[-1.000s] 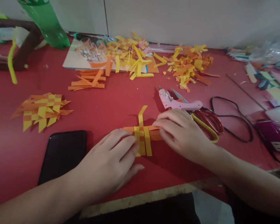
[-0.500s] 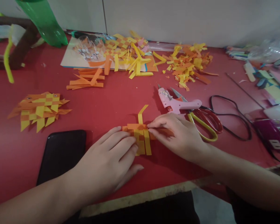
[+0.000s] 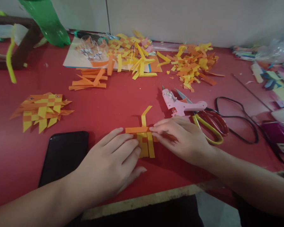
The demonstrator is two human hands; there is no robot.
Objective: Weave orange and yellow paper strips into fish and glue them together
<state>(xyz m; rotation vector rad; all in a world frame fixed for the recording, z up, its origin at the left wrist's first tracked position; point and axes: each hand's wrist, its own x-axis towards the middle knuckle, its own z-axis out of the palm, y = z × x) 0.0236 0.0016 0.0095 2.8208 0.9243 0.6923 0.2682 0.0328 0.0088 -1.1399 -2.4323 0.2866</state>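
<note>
A small weave of yellow and orange paper strips (image 3: 142, 148) lies on the red table in front of me. Over its far edge runs an orange paper strip (image 3: 136, 130), with one yellow strip (image 3: 144, 119) bent up behind it. My left hand (image 3: 118, 157) lies across the weave's left side, fingers stretched out and holding it down. At the strip's right end, my right hand (image 3: 177, 135) pinches it between thumb and forefinger. Part of the weave is hidden under both hands.
A pink glue gun (image 3: 180, 104) and scissors (image 3: 209, 127) lie beyond my right hand. To the left are a black phone (image 3: 63, 154) and woven paper fish (image 3: 46, 108). Loose orange strips (image 3: 90, 80) and a heap of paper scraps (image 3: 195, 64) lie farther back.
The orange strip has shifted slightly left and nearer to me, lining up along the weave's edge. Both hands stay in nearly the same place.
</note>
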